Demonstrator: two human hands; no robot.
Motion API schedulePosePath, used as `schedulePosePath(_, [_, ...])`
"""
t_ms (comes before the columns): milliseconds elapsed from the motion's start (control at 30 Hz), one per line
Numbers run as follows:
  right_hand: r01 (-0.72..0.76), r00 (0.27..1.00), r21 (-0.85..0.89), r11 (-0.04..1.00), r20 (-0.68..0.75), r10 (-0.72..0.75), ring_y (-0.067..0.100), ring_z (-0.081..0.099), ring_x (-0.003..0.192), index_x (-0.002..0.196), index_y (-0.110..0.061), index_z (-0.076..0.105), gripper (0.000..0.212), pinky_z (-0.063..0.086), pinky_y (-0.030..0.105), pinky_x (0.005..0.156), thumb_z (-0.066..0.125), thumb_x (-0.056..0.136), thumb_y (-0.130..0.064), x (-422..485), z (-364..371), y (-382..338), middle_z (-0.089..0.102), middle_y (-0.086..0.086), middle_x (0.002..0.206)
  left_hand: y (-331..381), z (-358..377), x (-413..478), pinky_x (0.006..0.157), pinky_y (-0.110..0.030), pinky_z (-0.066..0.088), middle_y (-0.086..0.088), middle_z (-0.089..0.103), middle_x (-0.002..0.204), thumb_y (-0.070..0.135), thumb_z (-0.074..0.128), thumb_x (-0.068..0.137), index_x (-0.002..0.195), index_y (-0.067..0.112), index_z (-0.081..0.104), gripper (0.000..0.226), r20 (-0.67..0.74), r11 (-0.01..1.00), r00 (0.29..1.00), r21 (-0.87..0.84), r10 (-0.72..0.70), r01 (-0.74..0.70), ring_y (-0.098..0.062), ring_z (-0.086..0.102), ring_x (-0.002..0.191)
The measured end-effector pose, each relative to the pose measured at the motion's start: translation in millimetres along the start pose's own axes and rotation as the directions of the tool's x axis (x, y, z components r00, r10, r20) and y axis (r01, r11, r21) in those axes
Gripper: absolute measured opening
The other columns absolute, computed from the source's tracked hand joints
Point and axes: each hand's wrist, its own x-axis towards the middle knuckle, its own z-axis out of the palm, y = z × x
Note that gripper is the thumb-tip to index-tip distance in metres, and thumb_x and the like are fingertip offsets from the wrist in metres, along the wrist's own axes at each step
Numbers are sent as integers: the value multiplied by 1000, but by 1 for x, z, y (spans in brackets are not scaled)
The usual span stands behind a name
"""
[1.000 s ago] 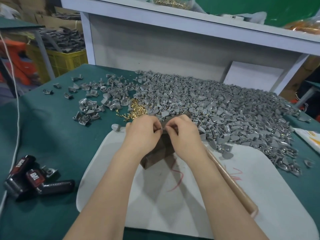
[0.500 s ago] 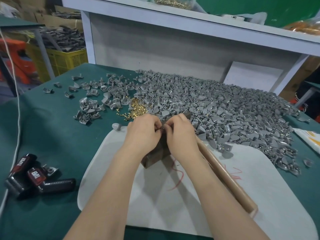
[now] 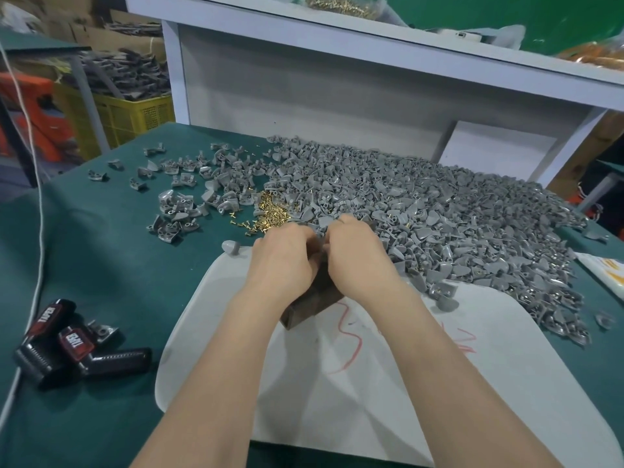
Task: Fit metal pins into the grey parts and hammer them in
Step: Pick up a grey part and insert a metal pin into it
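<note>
Green-covered desk [image 3: 101, 265], with a white shelf unit [image 3: 337, 79] standing behind it. A white mat [image 3: 371, 400] lies at the near edge, and all positions below are taken from it.

On the mat's far end sits a dark brown block [image 3: 314, 302]. The left hand [image 3: 283, 261] and right hand [image 3: 358, 261] meet over the block's top, fingers of both curled inward, knuckles nearly touching. Whatever they pinch is hidden, so neither grip can be told.

Beyond the mat and along its right side lies a large heap of grey parts [image 3: 439, 214]. Just beyond the far-left corner is a small pile of brass pins [image 3: 273, 214], and a lone grey part [image 3: 230, 246] touches that corner. Left of the mat, well apart, is a black-and-red tool [image 3: 67, 342].
</note>
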Motion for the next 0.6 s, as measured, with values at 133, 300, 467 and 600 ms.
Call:
schedulePosePath(133, [-39, 999, 34, 999, -9, 39, 24, 52, 102, 109, -7, 54, 18, 31, 25, 74, 50, 92, -10, -3, 5, 2, 49, 9, 116, -1, 2, 0, 77, -37, 47, -1, 61, 85, 20, 59, 87, 88, 19, 66, 7, -22, 1000, 1000, -15, -8, 8, -31, 57, 92])
schedulePosePath(300, [-186, 980, 310, 932, -13, 200, 22, 54, 95, 96, -10, 62, 10, 32, 22, 76, 54, 92, -16, -9, 11, 7, 54, 5, 104, -1, 3, 0, 80, -40, 50, 2, 65, 85, 23, 62, 86, 83, 21, 67, 6, -35, 998, 999, -46, -36, 34, -26, 59, 91])
schedulePosePath(467, [-208, 976, 501, 840, 54, 210, 18, 59, 99, 100, -12, 72, 18, 38, 22, 87, 55, 92, -13, -13, 5, 19, 68, 3, 103, -1, 3, 0, 82, -40, 50, 4, 65, 87, 21, 61, 86, 81, 24, 66, 7, -45, 999, 999, -25, -27, 26, -24, 60, 92])
schedulePosePath(600, [-211, 973, 560, 801, 46, 224, 9, 59, 94, 106, -14, 70, 20, 40, 13, 85, 57, 91, -11, -14, 0, 23, 69, -1, 104, -1, 3, 1, 83, -40, 50, 5, 63, 86, 20, 61, 86, 78, 26, 62, 10, -34, 999, 999, -26, -30, 29, -23, 60, 92])
